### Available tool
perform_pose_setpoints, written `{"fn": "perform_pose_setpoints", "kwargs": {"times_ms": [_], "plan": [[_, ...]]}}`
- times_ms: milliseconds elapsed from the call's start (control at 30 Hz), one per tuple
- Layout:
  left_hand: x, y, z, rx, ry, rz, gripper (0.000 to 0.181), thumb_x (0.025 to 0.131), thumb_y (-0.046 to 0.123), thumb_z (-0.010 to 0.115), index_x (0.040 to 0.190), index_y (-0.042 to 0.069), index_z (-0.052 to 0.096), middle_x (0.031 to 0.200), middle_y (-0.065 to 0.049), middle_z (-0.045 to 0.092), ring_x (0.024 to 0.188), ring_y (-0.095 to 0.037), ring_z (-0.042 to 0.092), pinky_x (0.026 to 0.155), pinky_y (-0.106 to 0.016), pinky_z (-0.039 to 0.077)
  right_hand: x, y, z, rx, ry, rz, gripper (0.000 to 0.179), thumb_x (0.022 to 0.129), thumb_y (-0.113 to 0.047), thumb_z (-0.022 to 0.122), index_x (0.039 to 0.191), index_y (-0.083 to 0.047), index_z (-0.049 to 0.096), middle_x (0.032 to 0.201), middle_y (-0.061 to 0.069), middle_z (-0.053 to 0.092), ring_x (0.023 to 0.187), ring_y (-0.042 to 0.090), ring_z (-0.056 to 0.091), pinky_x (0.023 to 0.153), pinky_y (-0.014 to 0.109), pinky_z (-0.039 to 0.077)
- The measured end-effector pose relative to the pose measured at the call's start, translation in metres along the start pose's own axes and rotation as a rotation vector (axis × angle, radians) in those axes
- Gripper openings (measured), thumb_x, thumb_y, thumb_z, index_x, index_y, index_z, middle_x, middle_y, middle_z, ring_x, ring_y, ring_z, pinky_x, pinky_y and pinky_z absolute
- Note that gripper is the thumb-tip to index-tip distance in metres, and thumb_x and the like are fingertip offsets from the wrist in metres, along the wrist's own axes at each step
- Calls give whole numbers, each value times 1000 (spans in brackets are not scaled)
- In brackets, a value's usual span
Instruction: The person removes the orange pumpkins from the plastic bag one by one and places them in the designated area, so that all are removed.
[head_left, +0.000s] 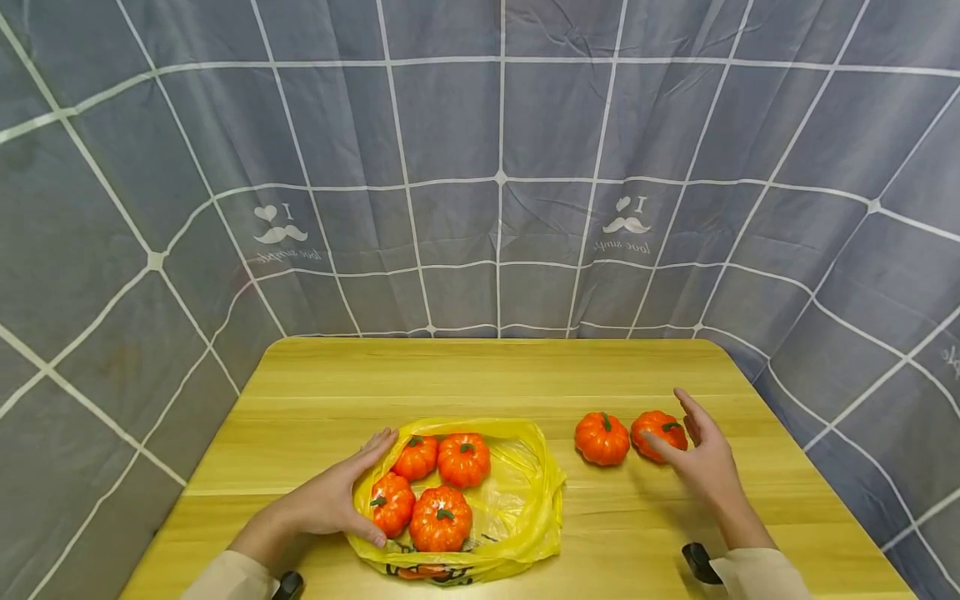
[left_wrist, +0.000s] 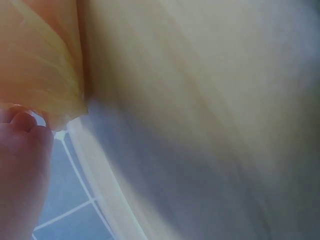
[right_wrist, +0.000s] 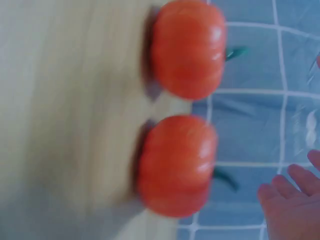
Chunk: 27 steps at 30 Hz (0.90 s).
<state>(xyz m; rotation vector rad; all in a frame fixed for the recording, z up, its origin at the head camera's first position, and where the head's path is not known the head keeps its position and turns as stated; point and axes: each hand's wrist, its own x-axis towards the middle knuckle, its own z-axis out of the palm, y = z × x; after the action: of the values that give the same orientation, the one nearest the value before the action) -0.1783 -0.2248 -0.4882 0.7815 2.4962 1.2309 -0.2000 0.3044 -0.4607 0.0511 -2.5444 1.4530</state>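
On the table lies a yellow plastic bag (head_left: 517,500), its mouth spread wide, with several small orange pumpkins (head_left: 441,518) with green stems in its left part. My left hand (head_left: 337,492) holds the bag's left side, thumb at the near rim and fingers along the far rim; in the left wrist view the fingers (left_wrist: 22,122) bend against the yellow plastic. Two more pumpkins sit side by side right of the bag, a left one (head_left: 602,439) and a right one (head_left: 656,433). My right hand (head_left: 708,462) hovers beside the right one, thumb and fingers spread, holding nothing.
The wooden table (head_left: 480,375) has rounded far corners. A grey curtain (head_left: 450,225) with white grid lines surrounds it at the back and sides. Dark straps (head_left: 701,563) show at both wrists near the table's front.
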Motion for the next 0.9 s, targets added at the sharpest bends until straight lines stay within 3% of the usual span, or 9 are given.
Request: {"fn": "perform_pose_setpoints", "kwargs": {"times_ms": [100, 133, 233, 333, 400, 567, 633, 800, 900], "plan": [[2, 0, 0, -3, -5, -1, 136, 60, 43, 96, 163, 10, 13, 166, -19, 4, 151, -39, 4, 112, -60, 8, 0, -13, 4, 3, -7, -22, 93, 86, -27, 83, 160, -14, 29, 162, 18, 28, 143, 50, 28, 112, 54, 30], [2, 0, 0, -3, -6, -4, 136, 60, 43, 96, 163, 11, 13, 166, -19, 4, 151, -38, 3, 112, -60, 8, -1, -17, 5, 6, -14, -28, 94, 85, -26, 84, 160, -15, 29, 162, 17, 29, 143, 49, 29, 111, 56, 30], [2, -1, 0, -5, -9, -9, 136, 60, 44, 96, 163, 12, 13, 166, -18, 4, 151, -37, 3, 113, -59, 8, -4, -26, 9, 26, -43, -74, 91, 84, -22, 85, 158, -13, 34, 160, 16, 33, 143, 47, 30, 114, 33, 34], [3, -1, 0, -6, -13, -10, 135, 61, 44, 96, 163, 12, 12, 166, -19, 4, 151, -37, 3, 113, -60, 9, -7, -32, 16, 66, -87, -151, 87, 82, -16, 86, 155, -8, 39, 156, 16, 39, 141, 43, 34, 104, 11, 34], [3, -1, -1, -5, -13, -10, 135, 62, 44, 95, 163, 12, 12, 166, -20, 4, 151, -38, 3, 113, -61, 9, -10, -35, 25, 86, -124, -184, 86, 80, -15, 87, 153, -7, 42, 155, 15, 42, 140, 41, 37, 106, 17, 36], [3, -2, -1, -6, -14, -6, 134, 63, 42, 96, 163, 13, 13, 166, -19, 4, 151, -38, 2, 112, -61, 9, -20, -43, 57, 99, -228, -243, 88, 75, -23, 92, 151, -13, 47, 152, 10, 46, 136, 38, 45, 107, 56, 37], [3, -4, -1, -5, -10, -2, 133, 63, 41, 96, 163, 13, 13, 166, -19, 4, 151, -38, 3, 113, -58, 9, -25, -46, 71, 127, -286, -263, 90, 73, -24, 93, 150, -14, 48, 152, 10, 47, 135, 38, 47, 107, 57, 38], [0, -6, 1, 5, 6, 5, 133, 62, 41, 96, 163, 13, 15, 166, -18, 6, 151, -38, 5, 114, -34, 7, -33, -52, 105, 222, -427, -309, 91, 73, -24, 93, 149, -3, 46, 151, 17, 47, 136, 37, 46, 108, 49, 40], [-1, -6, 1, 8, 11, 11, 133, 62, 40, 96, 163, 11, 15, 166, -19, 6, 151, -38, 6, 114, -36, 8, -38, -55, 121, 255, -472, -317, 90, 73, -21, 93, 149, -4, 47, 149, 16, 49, 136, 34, 47, 108, 43, 41]]}}
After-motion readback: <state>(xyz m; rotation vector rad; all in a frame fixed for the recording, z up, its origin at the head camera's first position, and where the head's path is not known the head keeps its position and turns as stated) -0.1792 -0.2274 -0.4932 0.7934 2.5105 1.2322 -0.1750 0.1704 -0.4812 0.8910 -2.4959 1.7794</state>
